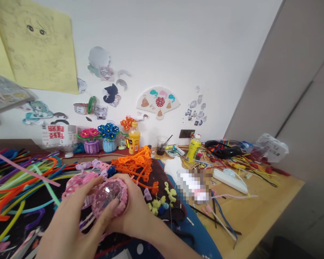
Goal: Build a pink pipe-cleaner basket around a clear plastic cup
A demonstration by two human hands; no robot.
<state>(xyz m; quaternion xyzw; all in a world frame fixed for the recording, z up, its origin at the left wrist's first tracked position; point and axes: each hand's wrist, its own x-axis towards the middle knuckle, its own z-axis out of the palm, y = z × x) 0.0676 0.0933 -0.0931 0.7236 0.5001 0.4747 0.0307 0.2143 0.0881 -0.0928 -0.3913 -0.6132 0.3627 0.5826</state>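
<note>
A small round pot (107, 193), wrapped in fuzzy pink pipe cleaner with a clear plastic bottle base facing me, sits between both hands. My left hand (72, 212) closes on its left side, the thumb lying across the clear base. From the right and behind, my right hand (136, 210) wraps round it, with most of its fingers hidden. Just behind the left hand lies a pink pipe-cleaner piece (77, 183), partly covered. Lilac pipe-cleaner flowers (97, 165) and a heap of orange pipe-cleaner flowers (133, 163) lie beyond the hands.
Loose coloured pipe cleaners (24, 183) cover the left side. Along the wall stand finished flower pots (109, 138), an orange juice bottle (134, 138) and a yellow-green bottle (193, 148). Yellow flowers (162, 201), a white power strip (230, 181) and more pipe cleaners are to the right.
</note>
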